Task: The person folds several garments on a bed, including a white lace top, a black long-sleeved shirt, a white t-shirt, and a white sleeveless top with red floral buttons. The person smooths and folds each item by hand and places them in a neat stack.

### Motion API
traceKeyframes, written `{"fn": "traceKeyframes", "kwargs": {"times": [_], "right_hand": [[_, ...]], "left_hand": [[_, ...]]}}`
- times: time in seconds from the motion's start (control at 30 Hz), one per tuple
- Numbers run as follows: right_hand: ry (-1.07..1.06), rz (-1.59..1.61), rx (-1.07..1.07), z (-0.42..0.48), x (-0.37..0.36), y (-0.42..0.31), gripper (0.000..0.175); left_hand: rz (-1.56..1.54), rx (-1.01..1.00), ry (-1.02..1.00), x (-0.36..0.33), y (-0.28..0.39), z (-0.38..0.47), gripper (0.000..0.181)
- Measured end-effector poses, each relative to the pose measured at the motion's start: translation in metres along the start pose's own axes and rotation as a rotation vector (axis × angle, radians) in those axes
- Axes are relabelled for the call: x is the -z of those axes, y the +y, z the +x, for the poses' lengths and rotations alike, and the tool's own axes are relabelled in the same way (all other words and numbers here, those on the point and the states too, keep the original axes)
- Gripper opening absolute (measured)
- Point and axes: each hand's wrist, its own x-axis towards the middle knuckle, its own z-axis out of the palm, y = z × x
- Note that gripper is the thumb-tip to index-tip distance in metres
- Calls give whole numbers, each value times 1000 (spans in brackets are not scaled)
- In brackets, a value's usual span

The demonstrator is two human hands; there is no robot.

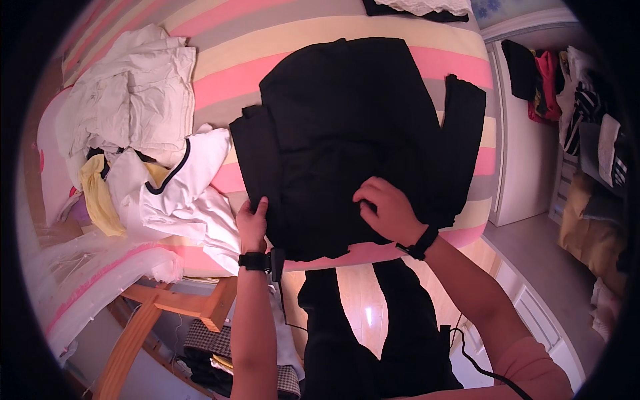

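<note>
A black long-sleeved garment (325, 135) lies spread over a striped bed. Its left sleeve is folded inward along the body, while the right sleeve (462, 145) sticks out to the side. My left hand (251, 225) grips the folded sleeve's outer edge near the front of the bed, thumb on top and the other fingers hidden. Over the lower right of the garment is my right hand (387, 207), its fingers curled towards the thumb. Whether cloth is pinched between them cannot be made out. Both wrists wear black bands.
White clothes (135, 95) and a white top with black trim (175, 195) lie left on the striped bed sheet (225, 75). A wooden frame (165, 302) stands lower left. Right is an open wardrobe with hanging clothes (547, 85). A black cable (480, 367) runs by my right arm.
</note>
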Motion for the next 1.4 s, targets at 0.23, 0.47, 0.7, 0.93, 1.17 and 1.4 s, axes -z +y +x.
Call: {"fn": "traceKeyframes", "kwargs": {"times": [0.23,0.47,0.7,0.93,1.17,1.4], "right_hand": [[-208,769,-234,16,-20,-35,47],[-209,821,-259,52,-39,-56,78],[-363,-75,-141,61,-55,-51,45],[-566,-307,-38,58,-57,-52,21],[-222,757,-188,62,-20,-66,27],[570,496,-636,59,-22,3,31]], "left_hand": [[108,-444,209,21,45,-82,26],[621,-769,-419,-34,38,-124,41],[884,-755,-445,-49,10,-120,30],[855,-788,-644,-44,-4,-118,46],[637,-839,-641,-21,18,-110,68],[422,-786,-448,-15,49,-57,49]]}}
